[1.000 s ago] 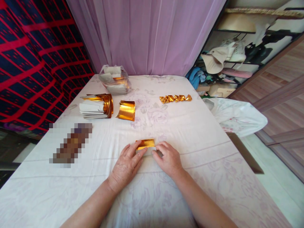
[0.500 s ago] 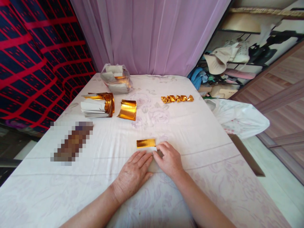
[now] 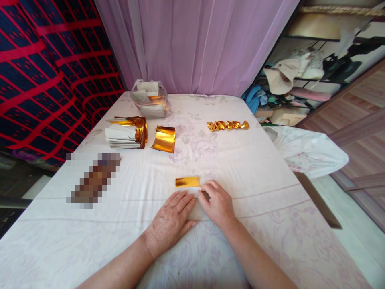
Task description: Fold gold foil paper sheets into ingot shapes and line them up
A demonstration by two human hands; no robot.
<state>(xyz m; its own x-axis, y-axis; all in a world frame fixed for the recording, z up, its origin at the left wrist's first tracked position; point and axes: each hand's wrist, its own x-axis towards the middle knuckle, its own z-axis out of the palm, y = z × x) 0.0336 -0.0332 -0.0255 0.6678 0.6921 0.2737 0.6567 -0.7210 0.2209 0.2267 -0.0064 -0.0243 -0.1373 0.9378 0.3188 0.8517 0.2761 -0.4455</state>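
A gold foil paper (image 3: 187,182) lies partly folded in front of me, with its gold face up and a white strip along the near side. My left hand (image 3: 171,218) rests flat, fingers stretched out, and its fingertips touch the near edge of the white strip. At the paper's right end, the thumb and forefinger of my right hand (image 3: 218,202) pinch the corner. The other right fingers are curled. Farther off, a few curved gold foil sheets (image 3: 164,139) lie beside a thick bundle of white-backed foil papers (image 3: 122,136).
A row of twisted gold foil pieces (image 3: 227,126) lies at the back right. A clear plastic bag of papers (image 3: 150,100) stands at the back left. Left of my hands is a blurred-out object (image 3: 94,180). Shelves and a white bag (image 3: 319,150) are beyond the table's right edge.
The view has turned slightly left, so everything sits a little farther right in the picture. Both hands keep nearly the same hold on the foil paper.
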